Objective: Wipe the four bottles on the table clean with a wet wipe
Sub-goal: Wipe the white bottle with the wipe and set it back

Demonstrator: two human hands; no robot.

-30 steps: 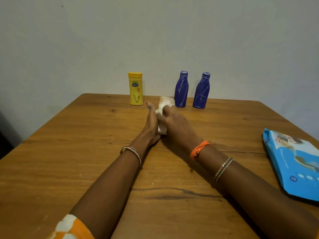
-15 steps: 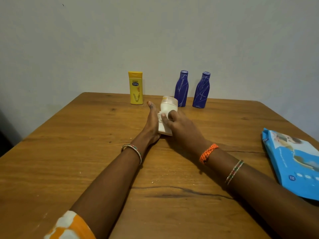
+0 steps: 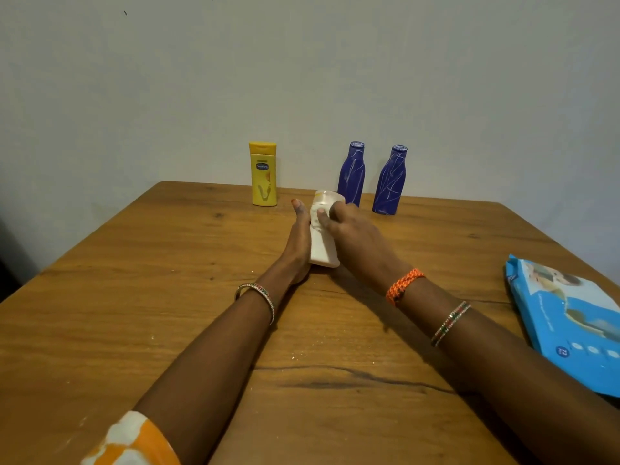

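A white bottle (image 3: 322,243) lies tilted on the tabletop (image 3: 134,297), its base toward the person and its cap pointing away toward the wall. It sits between the two hands. The left hand (image 3: 298,245) lies along the bottle's left side, fingers straight and pressed flat against it, the fingertip reaching level with the cap; this grip is wide, a flat brace and not a clasp. The right hand (image 3: 355,239) comes over the bottle's upper right side, its fingers curled over the neck, with the thumb lying on the front. A wipe (image 3: 315,216) shows as a crumpled white fold under that thumb, pinched against the bottle just below the cap. The bottle's lower half sticks out bare below both grips.

At the far edge stand three more bottles, upright: a yellow bottle (image 3: 263,176) to the left, then a blue bottle (image 3: 351,172) just behind the white cap, and a second blue bottle (image 3: 389,181) beside it to the right. A blue wipe pack (image 3: 570,320) lies flat at the right edge, well apart from the hands.
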